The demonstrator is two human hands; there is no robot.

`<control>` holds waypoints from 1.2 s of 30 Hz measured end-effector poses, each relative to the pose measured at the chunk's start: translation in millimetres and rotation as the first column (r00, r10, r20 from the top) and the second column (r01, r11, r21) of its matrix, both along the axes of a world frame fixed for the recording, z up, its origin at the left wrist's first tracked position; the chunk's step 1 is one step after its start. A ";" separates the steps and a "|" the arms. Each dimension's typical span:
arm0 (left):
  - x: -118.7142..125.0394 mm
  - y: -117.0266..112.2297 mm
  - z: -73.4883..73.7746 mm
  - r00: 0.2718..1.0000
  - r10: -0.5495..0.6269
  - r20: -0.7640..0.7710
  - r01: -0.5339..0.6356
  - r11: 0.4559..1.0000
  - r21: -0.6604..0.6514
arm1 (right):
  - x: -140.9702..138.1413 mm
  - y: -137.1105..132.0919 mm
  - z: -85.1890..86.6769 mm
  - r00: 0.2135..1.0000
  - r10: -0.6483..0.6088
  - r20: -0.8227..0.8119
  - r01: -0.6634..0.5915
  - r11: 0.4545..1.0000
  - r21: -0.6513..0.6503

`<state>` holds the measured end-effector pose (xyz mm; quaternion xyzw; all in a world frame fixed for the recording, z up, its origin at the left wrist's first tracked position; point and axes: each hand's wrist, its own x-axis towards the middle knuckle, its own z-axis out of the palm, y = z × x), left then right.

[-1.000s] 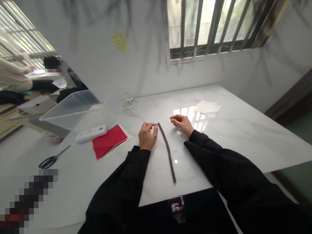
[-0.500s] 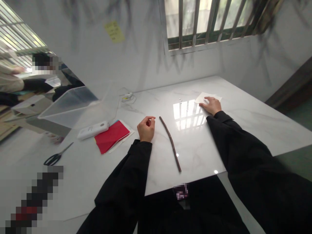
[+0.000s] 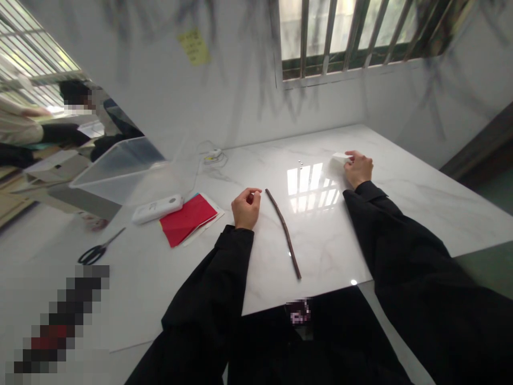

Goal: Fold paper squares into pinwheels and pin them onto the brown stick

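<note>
Location type: shared indoor workroom; the exact trade cannot be determined. Indicators: a white, marble-patterned worktop (image 3: 404,182) adjoins a pale wall (image 3: 240,101). A barred window (image 3: 315,37) is set into this wall at the far right. A yellow note (image 3: 194,47) is fixed to the wall. Scissors (image 3: 95,254) and a red sheet (image 3: 187,220) lie at the left. At the far left, beyond a translucent bin (image 3: 116,168), other people (image 3: 18,125) occupy an area beside more barred glazing (image 3: 34,45).
</note>
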<state>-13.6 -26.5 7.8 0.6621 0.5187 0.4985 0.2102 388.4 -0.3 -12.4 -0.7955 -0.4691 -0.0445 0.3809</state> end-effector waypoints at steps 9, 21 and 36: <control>3.8 4.5 -1.2 0.976 -0.090 0.198 0.095 0.995 -0.016 | -114.3 -18.2 43.2 0.930 0.348 -0.122 -0.262 0.856 0.445; 5.8 9.7 -11.0 0.844 -0.159 0.512 0.265 0.954 -0.141 | -222.6 -29.8 11.8 0.254 0.690 -0.678 -0.303 0.722 0.622; 8.3 -0.4 2.4 0.573 -0.189 0.797 0.590 0.771 -0.241 | -218.0 -25.4 1.0 0.022 0.530 -0.848 -0.191 0.834 0.517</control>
